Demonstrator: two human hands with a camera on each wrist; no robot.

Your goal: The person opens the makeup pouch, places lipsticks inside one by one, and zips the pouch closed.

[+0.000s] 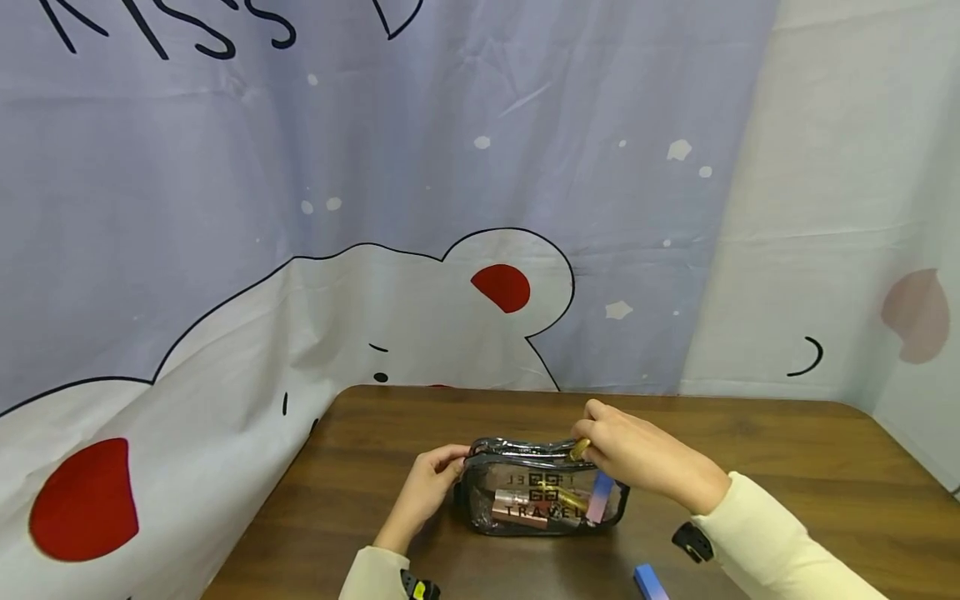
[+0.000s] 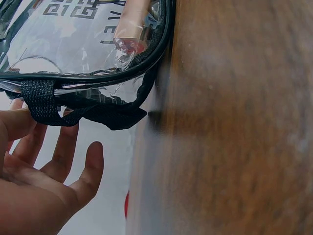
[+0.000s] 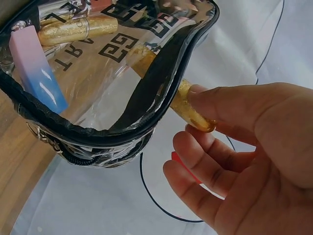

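Observation:
A clear cosmetic bag (image 1: 483,483) with black trim and "TRAVEL" lettering stands on the table, its top open. My left hand (image 1: 426,490) pinches the bag's upper left end, beside the black fabric tab (image 2: 40,100). Between thumb and fingers, my right hand (image 1: 641,454) holds a gold lipstick tube (image 3: 193,107) at the opening on the right. The far end of that tube shows through the clear plastic. Inside the bag lie another gold tube (image 3: 78,32), a pink-to-blue tube (image 3: 36,68) and a rose-gold tube (image 2: 132,19).
Another blue-to-pink tube (image 1: 650,583) lies on the wooden table (image 1: 795,475) at the front edge of the head view, right of the bag. A printed cloth (image 1: 615,208) hangs behind the table and along its left side.

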